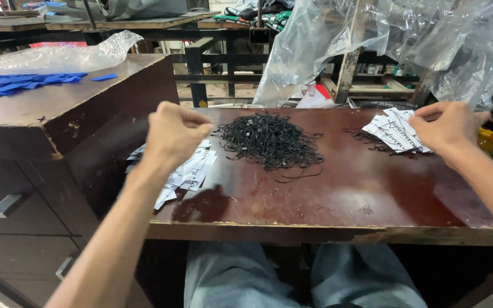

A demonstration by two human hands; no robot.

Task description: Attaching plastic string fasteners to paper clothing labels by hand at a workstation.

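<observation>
The left hand (173, 132) hovers over the left part of the table (326, 194), fingers curled in with thumb and fingertips pinched together; whether anything thin sits in the pinch I cannot tell. Just beneath and beside it lies a loose stack of white tags (192, 171) with dark print, fanned out toward the table's left edge.

The right hand (449, 125) is at the far right, fingers bent and drawn together over a second stack of tags (392, 130), its fingertips touching or nearly touching the top one (the contact is too fine to settle). A few black strings (369, 140) trail out from under that stack.

Between the two hands, well apart from each, sits a heap of black strings (270, 140), tangled, with stray loops spilling toward the front.

The table is dark reddish wood, scuffed, its front edge chipped. To the left stands a cabinet (41, 148) with drawers, carrying blue pieces (21, 82) and a clear plastic bag (58, 57). More clear plastic sheeting (383, 40) hangs behind the table. The person's knees in grey trousers (241, 279) show below.
</observation>
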